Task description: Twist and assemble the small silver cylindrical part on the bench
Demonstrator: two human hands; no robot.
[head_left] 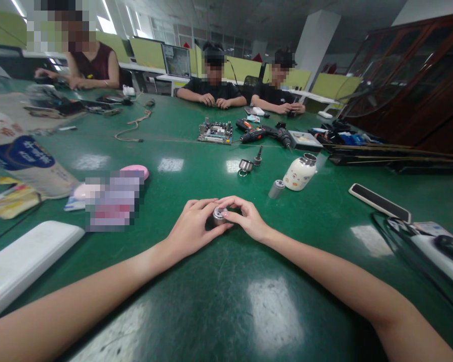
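Between my two hands, on the green tabletop [219,281], a small silver cylinder [219,215] that looks like a small electric motor stands upright, its round end facing up. My left hand [196,223] wraps its side, thumb at the near side and fingers at the back. The thumb and curled fingers of my right hand [243,216] pinch at its top rim; whether they grip a smaller part is hidden. A second silver cylinder [277,189] of the same look stands to the right, beside a cream thermos bottle [300,172] with printed pictures and no lid.
Beyond lie a metal cap with a ring [245,167], a small dark part [258,157], power drills [254,134] and a circuit board [216,132]. A white box [33,261] and a drink cup [30,156] stand left, a phone-like slab [380,202] right. Several people sit across.
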